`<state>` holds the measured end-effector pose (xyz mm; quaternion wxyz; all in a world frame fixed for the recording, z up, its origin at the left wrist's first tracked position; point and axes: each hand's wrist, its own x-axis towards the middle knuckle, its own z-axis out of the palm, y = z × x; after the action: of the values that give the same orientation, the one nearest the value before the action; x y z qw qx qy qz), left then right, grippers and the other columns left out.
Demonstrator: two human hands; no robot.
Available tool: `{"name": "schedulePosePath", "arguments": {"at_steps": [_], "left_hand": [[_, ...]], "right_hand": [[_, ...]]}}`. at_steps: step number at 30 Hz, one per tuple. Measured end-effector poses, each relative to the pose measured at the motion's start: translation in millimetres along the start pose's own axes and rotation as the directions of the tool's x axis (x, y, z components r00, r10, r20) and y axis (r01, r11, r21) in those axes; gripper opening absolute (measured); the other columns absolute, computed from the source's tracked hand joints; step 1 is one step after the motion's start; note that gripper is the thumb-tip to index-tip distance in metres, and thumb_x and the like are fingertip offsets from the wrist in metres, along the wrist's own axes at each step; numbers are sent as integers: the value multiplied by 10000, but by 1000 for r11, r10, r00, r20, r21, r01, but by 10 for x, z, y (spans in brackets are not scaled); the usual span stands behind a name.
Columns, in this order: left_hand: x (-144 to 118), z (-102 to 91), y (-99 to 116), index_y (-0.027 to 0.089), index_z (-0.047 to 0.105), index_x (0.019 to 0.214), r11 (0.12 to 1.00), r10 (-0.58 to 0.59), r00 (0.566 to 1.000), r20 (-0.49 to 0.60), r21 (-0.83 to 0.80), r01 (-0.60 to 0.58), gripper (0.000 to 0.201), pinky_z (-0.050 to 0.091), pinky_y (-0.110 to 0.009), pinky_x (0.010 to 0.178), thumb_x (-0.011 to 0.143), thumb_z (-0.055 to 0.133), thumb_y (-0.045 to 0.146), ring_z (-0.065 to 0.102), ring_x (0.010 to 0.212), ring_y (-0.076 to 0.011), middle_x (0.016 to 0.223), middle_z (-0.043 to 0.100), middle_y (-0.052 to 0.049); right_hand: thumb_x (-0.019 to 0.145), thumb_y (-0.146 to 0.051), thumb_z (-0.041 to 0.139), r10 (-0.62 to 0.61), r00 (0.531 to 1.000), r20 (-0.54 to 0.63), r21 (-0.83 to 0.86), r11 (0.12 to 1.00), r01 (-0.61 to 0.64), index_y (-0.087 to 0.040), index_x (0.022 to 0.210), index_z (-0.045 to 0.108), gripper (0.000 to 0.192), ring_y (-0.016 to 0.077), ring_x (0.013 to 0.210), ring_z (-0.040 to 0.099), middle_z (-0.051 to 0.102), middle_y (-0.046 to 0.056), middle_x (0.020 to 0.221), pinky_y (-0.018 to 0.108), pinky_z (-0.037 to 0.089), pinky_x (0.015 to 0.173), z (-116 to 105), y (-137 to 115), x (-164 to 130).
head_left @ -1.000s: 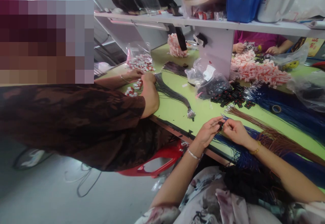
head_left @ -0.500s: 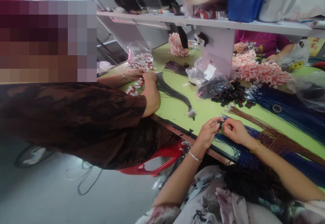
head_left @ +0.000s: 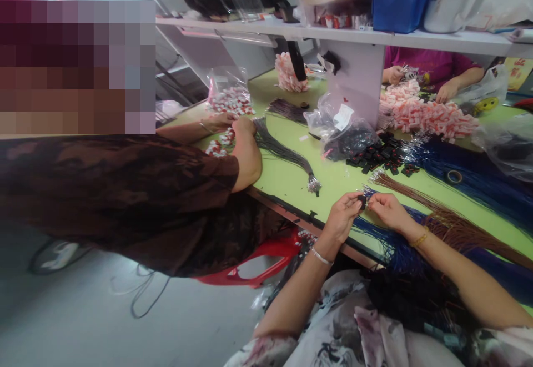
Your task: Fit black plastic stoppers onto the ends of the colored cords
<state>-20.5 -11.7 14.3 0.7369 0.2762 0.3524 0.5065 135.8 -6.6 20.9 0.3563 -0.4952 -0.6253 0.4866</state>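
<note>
Two hands half-hiding small black connector

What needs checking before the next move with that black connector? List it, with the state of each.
1. Left hand pinches the small black connector: ok.
2. Right hand meets it at the connector: ok.
3. Wire seated in the connector: cannot tell, too small.
4. Blue wires lie under the hands within reach: ok.
5. Spare black connectors piled on the green table: ok.
6. Co-worker's arm stays apart from both hands: ok.
</note>
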Motion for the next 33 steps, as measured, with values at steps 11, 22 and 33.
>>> {"name": "schedulePosePath", "arguments": {"at_steps": [11, 22, 33], "left_hand": [[6, -27, -36, 142, 687, 903, 1000, -8, 1000, -18, 19, 8, 371, 434, -208, 679, 564, 824, 205, 560, 691, -84, 774, 645, -18], [-47, -57, -54, 131, 690, 906, 991, -4, 999, -42, 130, 10, 347, 421, -206, 654, 584, 798, 205, 561, 681, -92, 757, 649, -27], [22, -90, 55, 140, 684, 873, 997, -63, 997, -40, 38, 64, 316, 451, -217, 662, 576, 787, 175, 563, 691, -96, 776, 629, -23]], "right_hand": [[801, -231, 478, -220, 975, -12, -317, 926, 205, -179, 629, 457, 181, 91, 522, 350, 431, -41, 565, 217, 261, 509, 3, -86, -70], [813, -182, 483, -236, 969, 79, -480, 842, 245, -174, 651, 514, 165, 100, 506, 391, 485, -31, 549, 226, 246, 511, -6, -84, -96], [837, -256, 517, 67, 997, -47, -823, 563, -76, -184, 777, 604, 128, 146, 677, 528, 650, 42, 781, 240, 273, 566, -496, 53, 213]]}}
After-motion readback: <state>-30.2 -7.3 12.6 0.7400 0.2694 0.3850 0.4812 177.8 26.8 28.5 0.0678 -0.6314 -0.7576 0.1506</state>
